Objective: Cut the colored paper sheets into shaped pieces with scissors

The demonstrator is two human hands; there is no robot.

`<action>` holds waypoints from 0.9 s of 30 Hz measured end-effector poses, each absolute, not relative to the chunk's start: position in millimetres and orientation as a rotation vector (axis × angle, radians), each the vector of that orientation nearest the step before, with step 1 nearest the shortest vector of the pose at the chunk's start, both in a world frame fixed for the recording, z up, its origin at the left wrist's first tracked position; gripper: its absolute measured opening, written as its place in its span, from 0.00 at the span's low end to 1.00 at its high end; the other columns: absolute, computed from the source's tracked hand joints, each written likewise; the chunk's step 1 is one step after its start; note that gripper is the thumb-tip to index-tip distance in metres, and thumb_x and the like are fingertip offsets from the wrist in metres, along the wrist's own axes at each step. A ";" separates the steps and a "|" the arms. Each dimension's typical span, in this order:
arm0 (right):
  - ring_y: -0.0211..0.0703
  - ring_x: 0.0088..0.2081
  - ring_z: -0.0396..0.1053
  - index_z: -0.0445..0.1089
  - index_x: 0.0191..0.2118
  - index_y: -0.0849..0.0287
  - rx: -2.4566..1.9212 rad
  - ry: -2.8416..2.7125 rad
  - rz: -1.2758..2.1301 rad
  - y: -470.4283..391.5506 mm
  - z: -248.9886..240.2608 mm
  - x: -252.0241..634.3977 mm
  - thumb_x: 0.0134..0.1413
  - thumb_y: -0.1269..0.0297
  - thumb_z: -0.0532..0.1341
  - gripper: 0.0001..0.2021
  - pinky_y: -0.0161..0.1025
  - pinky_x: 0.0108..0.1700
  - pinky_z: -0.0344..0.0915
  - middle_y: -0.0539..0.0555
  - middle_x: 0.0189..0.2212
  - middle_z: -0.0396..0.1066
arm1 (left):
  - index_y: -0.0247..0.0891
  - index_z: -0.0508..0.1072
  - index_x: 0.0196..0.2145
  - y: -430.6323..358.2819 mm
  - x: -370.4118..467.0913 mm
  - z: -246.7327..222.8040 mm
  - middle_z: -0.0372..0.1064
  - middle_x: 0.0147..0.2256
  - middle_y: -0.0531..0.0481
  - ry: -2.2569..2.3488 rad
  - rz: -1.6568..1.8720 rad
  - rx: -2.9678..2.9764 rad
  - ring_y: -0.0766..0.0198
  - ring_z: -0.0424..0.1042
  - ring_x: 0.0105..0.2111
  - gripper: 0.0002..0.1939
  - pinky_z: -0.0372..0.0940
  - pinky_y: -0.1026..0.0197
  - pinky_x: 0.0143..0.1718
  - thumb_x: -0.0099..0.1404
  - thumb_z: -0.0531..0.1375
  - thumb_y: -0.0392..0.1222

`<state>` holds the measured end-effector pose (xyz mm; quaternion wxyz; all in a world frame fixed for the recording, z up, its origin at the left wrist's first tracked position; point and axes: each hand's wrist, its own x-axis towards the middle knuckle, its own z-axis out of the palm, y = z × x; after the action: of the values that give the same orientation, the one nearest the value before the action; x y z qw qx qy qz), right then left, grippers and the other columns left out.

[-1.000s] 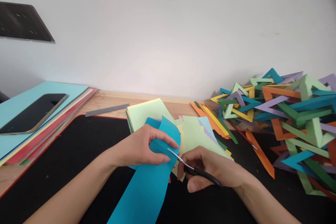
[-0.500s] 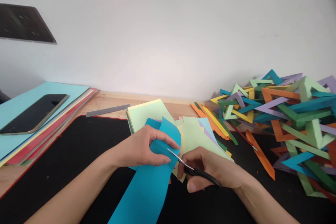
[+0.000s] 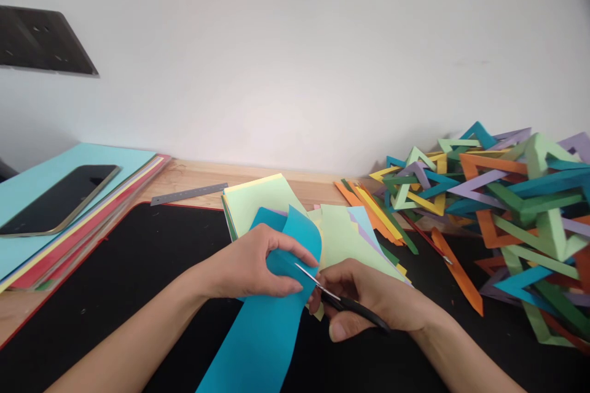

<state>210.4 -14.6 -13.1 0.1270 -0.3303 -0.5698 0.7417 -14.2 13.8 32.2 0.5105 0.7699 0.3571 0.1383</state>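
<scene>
A blue paper [image 3: 258, 334], curled over at its upper end, is pinched between the thumb and fingers of my left hand [image 3: 260, 261]. Its long lower part hangs toward the bottom edge of the view. My right hand [image 3: 366, 298] grips black-handled scissors [image 3: 343, 303], whose narrow metal blades lie against the blue paper just beside my left fingertips. Whether the blades are parted is hard to tell. Behind the hands are a light green sheet stack [image 3: 262, 196] and more light green pieces [image 3: 343, 236].
At the right is a large pile of folded paper frames [image 3: 520, 196]. Orange and yellow strips [image 3: 375, 215] and a red-handled tool [image 3: 426, 236] lie before it. A metal ruler [image 3: 188, 194] rests behind the black mat [image 3: 170, 245]. A phone [image 3: 59, 199] sits on coloured sheets [image 3: 124, 163].
The blue paper has shifted slightly to the right, and its curled end bulges a little more. My left hand and the scissors have moved slightly down.
</scene>
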 end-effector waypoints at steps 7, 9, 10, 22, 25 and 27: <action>0.33 0.27 0.59 0.72 0.37 0.62 -0.981 -1.662 2.157 -14.8 -16.0 211.6 0.40 0.59 0.72 0.18 0.31 0.29 0.53 0.47 0.26 0.66 | 0.38 0.78 0.42 14.0 -13.9 33.3 0.71 0.27 0.55 0.862 0.324 1.852 0.70 0.62 0.24 0.16 0.56 0.69 0.24 0.53 0.63 0.37; 0.33 0.27 0.59 0.72 0.37 0.62 -0.979 -1.662 2.157 -15.1 -16.0 211.4 0.41 0.60 0.71 0.17 0.31 0.29 0.53 0.48 0.26 0.66 | 0.37 0.78 0.42 13.7 -13.9 33.5 0.71 0.27 0.55 0.855 0.331 1.857 0.70 0.62 0.24 0.16 0.56 0.69 0.24 0.53 0.63 0.37; 0.33 0.27 0.59 0.72 0.37 0.63 -0.977 -1.665 2.156 -15.1 -16.0 211.4 0.41 0.60 0.71 0.16 0.31 0.29 0.53 0.48 0.27 0.66 | 0.37 0.78 0.42 13.6 -13.9 33.5 0.72 0.28 0.54 0.851 0.333 1.856 0.69 0.64 0.25 0.16 0.57 0.69 0.25 0.53 0.63 0.37; 0.32 0.25 0.58 0.73 0.35 0.62 -1.011 -1.697 2.114 -14.5 -16.9 212.7 0.43 0.60 0.70 0.14 0.31 0.27 0.51 0.50 0.29 0.66 | 0.37 0.78 0.42 14.4 -14.4 33.5 0.74 0.32 0.52 0.864 0.327 1.871 0.66 0.68 0.30 0.17 0.60 0.68 0.29 0.53 0.63 0.36; 0.32 0.24 0.58 0.73 0.35 0.62 -1.026 -1.716 2.097 -14.4 -15.9 211.9 0.42 0.59 0.70 0.14 0.30 0.25 0.51 0.49 0.27 0.66 | 0.38 0.78 0.42 13.6 -14.6 33.2 0.74 0.31 0.53 0.864 0.326 1.870 0.67 0.68 0.29 0.17 0.59 0.68 0.28 0.53 0.63 0.36; 0.31 0.24 0.58 0.73 0.35 0.62 -1.030 -1.720 2.091 -14.2 -15.3 211.4 0.42 0.59 0.70 0.14 0.30 0.24 0.50 0.49 0.26 0.66 | 0.38 0.77 0.42 13.3 -14.7 33.0 0.74 0.31 0.53 0.867 0.324 1.866 0.67 0.67 0.28 0.17 0.59 0.69 0.27 0.53 0.63 0.37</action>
<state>211.4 -14.2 -15.3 0.1220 -0.3528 -0.5894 0.7165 -14.7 13.3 33.0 0.5048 0.7734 0.3591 0.1342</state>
